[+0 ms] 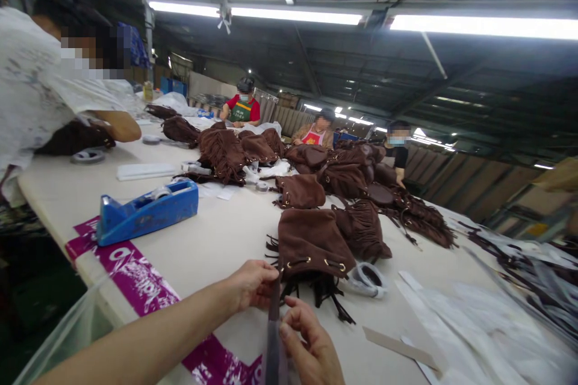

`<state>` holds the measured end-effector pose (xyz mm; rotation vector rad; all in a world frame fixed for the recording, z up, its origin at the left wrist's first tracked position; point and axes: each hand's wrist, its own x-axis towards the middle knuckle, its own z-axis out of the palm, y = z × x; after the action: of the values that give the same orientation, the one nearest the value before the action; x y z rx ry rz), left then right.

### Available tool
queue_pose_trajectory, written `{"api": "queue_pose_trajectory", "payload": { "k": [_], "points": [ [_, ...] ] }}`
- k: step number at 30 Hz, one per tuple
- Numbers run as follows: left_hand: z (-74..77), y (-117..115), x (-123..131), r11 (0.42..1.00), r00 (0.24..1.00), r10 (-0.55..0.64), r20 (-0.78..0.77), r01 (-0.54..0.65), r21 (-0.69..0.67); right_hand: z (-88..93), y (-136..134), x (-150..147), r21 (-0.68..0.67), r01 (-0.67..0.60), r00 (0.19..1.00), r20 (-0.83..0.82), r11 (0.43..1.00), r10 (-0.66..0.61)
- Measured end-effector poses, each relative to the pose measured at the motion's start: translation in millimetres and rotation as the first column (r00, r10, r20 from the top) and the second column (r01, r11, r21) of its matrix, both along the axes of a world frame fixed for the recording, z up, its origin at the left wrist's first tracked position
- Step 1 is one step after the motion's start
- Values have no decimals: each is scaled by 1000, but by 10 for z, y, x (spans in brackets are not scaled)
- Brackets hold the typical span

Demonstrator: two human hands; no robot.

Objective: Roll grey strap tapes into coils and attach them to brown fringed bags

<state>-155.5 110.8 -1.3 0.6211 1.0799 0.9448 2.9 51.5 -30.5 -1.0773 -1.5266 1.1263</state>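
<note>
Your left hand (pixel 256 286) pinches a dark brown strap (pixel 274 304) just in front of the nearest fringed bag (pixel 313 243). Your right hand (pixel 312 344) is apart from the left, lower along the strap, its fingers curled at the strap's edge; you cannot tell whether they are closed on it. The strap runs down between your hands toward you, over the pale tabletop (pixel 226 234), and its lower part looks greyer. The bag lies with its metal eyelets facing you, a wrapped coil (pixel 368 281) just beside it on the right. To your left, a blue tape dispenser (pixel 147 213) stands by a purple printed strip (pixel 130 277).
</note>
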Motion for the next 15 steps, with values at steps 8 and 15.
{"api": "queue_pose_trajectory", "payload": {
  "k": [8,15],
  "points": [
    [24,-54,458,999,996,21,-87,-17,48,166,170,287,3,92,991,100,996,-92],
    [37,-120,637,995,998,-31,-59,36,88,267,449,399,122,243,945,195,962,-263]
  ]
}}
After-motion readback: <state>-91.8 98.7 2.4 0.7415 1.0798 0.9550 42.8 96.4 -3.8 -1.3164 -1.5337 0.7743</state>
